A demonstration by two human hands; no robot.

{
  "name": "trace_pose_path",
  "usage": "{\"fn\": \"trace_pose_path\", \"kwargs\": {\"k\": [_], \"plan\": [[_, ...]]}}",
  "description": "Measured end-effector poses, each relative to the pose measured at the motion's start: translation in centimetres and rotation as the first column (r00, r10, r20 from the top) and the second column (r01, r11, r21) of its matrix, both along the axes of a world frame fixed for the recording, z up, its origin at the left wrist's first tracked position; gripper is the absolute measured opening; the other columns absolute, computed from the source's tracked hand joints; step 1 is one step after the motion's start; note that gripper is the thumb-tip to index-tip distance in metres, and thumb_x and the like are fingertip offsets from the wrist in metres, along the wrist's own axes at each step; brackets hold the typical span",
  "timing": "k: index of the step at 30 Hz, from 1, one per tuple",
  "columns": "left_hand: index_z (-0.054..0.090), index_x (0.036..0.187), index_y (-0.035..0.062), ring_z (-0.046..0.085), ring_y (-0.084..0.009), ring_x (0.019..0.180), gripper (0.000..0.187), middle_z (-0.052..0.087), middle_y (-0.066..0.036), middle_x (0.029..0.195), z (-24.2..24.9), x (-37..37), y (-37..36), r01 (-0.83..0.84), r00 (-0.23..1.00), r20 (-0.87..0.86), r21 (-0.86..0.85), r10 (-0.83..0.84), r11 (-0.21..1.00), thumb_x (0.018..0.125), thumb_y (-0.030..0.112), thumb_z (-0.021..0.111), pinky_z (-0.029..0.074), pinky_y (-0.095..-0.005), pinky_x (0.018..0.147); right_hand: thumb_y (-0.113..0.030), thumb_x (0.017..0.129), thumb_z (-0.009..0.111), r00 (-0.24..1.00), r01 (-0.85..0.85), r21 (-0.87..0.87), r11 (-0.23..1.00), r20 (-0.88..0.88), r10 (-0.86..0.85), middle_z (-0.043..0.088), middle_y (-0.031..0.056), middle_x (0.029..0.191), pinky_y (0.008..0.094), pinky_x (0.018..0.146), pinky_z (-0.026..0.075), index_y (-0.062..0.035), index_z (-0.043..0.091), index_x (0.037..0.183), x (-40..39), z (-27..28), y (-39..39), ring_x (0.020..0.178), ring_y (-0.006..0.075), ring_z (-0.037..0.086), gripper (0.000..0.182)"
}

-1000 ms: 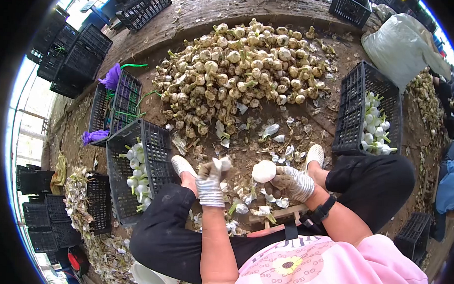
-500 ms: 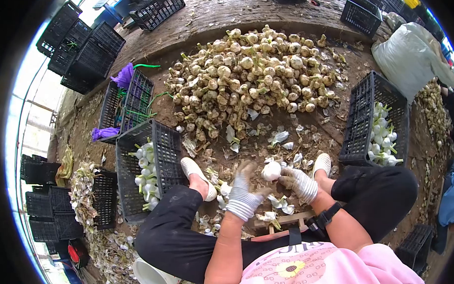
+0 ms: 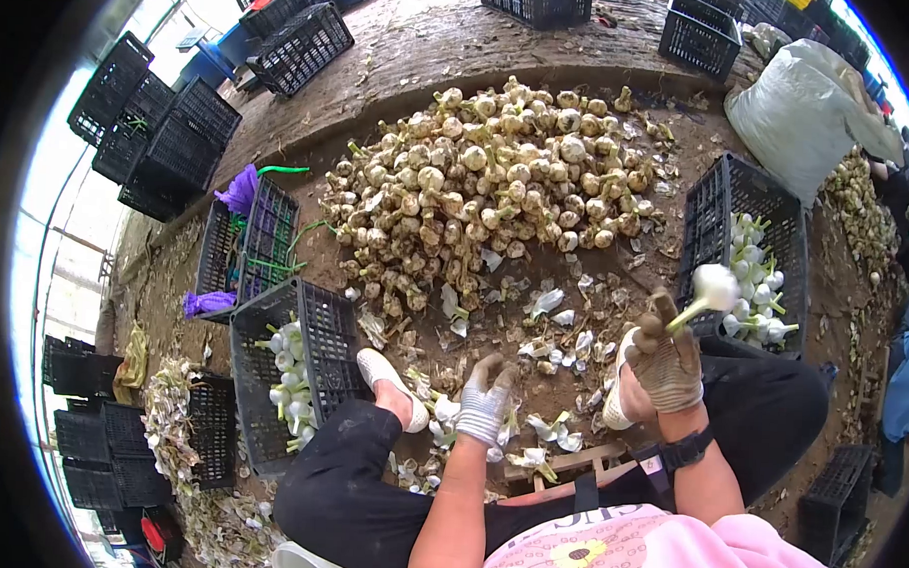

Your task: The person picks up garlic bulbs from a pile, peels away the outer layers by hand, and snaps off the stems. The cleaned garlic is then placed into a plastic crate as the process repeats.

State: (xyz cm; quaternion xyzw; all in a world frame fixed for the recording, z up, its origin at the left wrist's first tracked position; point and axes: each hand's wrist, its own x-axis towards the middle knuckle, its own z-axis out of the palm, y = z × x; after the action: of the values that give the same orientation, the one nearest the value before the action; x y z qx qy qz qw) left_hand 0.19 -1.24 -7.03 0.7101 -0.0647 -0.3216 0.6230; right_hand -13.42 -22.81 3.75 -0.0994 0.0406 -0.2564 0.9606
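Note:
A white garlic bulb [image 3: 716, 285] with a green stem is blurred in the air just beyond my right hand [image 3: 667, 364], its stem tip overlapping the fingertips. That hand wears a dirty striped glove; the fingers are loosely bent and apart, and the bulb appears to be out of them. Beyond the bulb stands a black crate [image 3: 699, 207] with cleaned garlic [image 3: 758, 280] inside. My left hand [image 3: 484, 400], also gloved, hovers open over garlic peelings between my feet, holding nothing visible. Ahead lies a large heap of unpeeled garlic bulbs [image 3: 498, 175].
Another black crate [image 3: 330, 340] on the left holds cleaned garlic. Behind it sits a crate with purple netting [image 3: 239, 191]. Crates are stacked at far left [image 3: 184, 134]. A white sack [image 3: 796, 116] stands at back right. Peelings [image 3: 548, 337] litter the floor. A person in blue [image 3: 906, 385] is at the right edge.
My right hand has moved right and forward toward the right crate, and the garlic bulb has left the space between my hands. My left hand has stayed nearly in place, its fingers drawn in slightly.

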Motion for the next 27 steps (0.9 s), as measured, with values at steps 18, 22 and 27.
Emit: {"fn": "trace_pose_path", "kwargs": {"k": [18,22,27], "plan": [[0.048,0.123,0.0038,0.047,-0.0337,0.114,0.066,0.048,-0.021,0.126,-9.5,30.4,-11.4,-0.351,0.919,0.367,0.595,0.143,0.723,0.071,0.038,0.069,0.039,-0.0393,0.095,-0.011,0.090,0.047,0.505,-0.619,-0.096,0.779,-0.808,0.303,0.059,0.0117,0.101,0.0258,0.075,0.047,0.0032,0.046,0.117,5.1,-10.8,3.9,0.086,0.0150,0.058,0.031],[0.045,0.125,0.0107,0.050,-0.0340,0.109,0.070,0.050,-0.021,0.122,-11.6,31.5,-14.5,-0.368,0.909,0.403,0.660,0.104,0.655,0.064,0.029,0.076,0.042,-0.0402,0.091,-0.010,0.090,0.050,0.415,-0.622,-0.060,0.781,-0.871,0.264,0.059,0.0130,0.100,0.0268,0.076,0.048,0.0047,0.048,0.113,6.0,-10.9,2.8,0.085,0.0163,0.058,0.028],[0.053,0.102,0.0016,0.057,-0.0209,0.073,0.039,0.062,-0.011,0.088,-11.7,30.3,-10.4,-0.429,0.885,0.354,0.373,0.301,0.823,0.068,0.010,0.070,0.046,-0.0324,0.068,-0.009,0.088,0.051,0.434,-0.642,-0.118,0.757,-0.870,0.232,0.060,0.0110,0.098,0.0264,0.074,0.048,0.0034,0.051,0.112,6.0,-11.5,3.4,0.084,0.0152,0.058,0.027]]}}
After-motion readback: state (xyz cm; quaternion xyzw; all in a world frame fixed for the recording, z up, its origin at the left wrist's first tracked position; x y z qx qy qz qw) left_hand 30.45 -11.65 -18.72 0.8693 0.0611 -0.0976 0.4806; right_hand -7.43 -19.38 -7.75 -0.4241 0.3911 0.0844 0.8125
